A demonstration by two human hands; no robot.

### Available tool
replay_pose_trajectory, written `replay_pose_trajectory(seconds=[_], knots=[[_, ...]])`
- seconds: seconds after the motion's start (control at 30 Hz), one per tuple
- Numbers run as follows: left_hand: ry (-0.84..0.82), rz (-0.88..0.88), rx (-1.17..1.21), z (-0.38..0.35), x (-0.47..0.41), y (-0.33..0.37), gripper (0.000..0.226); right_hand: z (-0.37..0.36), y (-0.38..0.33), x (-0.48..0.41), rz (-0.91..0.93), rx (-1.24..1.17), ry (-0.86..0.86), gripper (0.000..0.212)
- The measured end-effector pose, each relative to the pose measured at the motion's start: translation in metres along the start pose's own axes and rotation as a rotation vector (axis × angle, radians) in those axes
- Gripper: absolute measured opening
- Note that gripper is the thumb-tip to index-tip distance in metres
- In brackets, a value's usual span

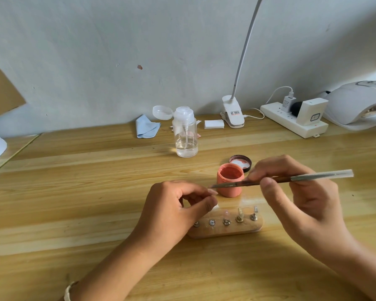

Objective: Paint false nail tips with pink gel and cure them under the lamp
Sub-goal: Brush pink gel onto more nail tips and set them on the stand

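The right hand (pixel 295 192) grips the brush (pixel 291 178) like a pen. Its tip meets the left hand (pixel 176 207), whose fingers (pixel 211 202) pinch what seems a nail tip (pixel 215 206), steadied above the stand (pixel 226 230). The open gel pot (pixel 230 181) sits close for reloading, and the lamp (pixel 354 103) waits far right.

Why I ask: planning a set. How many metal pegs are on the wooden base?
5 along the wooden base: first peg at the left hand, second, third, fourth, fifth. The hand may hide more.
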State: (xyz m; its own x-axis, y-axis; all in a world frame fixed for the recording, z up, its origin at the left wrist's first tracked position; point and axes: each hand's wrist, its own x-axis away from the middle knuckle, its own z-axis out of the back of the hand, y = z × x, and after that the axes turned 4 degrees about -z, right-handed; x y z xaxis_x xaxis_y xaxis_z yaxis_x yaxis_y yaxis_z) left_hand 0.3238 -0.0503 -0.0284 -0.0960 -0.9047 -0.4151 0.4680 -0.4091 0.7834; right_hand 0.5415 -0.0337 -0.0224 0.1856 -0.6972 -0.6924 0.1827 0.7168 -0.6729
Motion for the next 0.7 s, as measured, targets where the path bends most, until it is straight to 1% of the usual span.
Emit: replay_pose_trajectory(seconds=[0.07,0.17,0.23,0.43,0.6,0.7], knots=[[0.003,0.002,0.007,0.0003,0.0002,0.0000,0.011,-0.0008,0.0004,0.0004,0.001,0.011,-0.011,0.013],[0.003,-0.001,0.015,0.0006,-0.0003,0.0000,0.011,0.0026,0.0021,-0.0006,0.005,0.058,0.077,0.014],[0.000,0.000,0.011,0.0004,-0.0005,-0.0001,0.011,0.0043,0.0019,-0.0014,0.009,0.067,0.106,0.015],[0.011,0.007,0.008,0.0002,0.0000,-0.0006,0.011,-0.0009,0.0010,0.0009,0.021,0.025,-0.016,0.013],[0.024,-0.009,0.023,-0.0016,-0.0001,-0.0003,0.016,0.0041,0.0030,-0.0004,0.008,0.048,0.094,0.015],[0.032,-0.012,0.024,-0.0023,0.0000,-0.0011,0.015,0.0030,0.0014,-0.0011,0.005,0.037,0.089,0.016]])
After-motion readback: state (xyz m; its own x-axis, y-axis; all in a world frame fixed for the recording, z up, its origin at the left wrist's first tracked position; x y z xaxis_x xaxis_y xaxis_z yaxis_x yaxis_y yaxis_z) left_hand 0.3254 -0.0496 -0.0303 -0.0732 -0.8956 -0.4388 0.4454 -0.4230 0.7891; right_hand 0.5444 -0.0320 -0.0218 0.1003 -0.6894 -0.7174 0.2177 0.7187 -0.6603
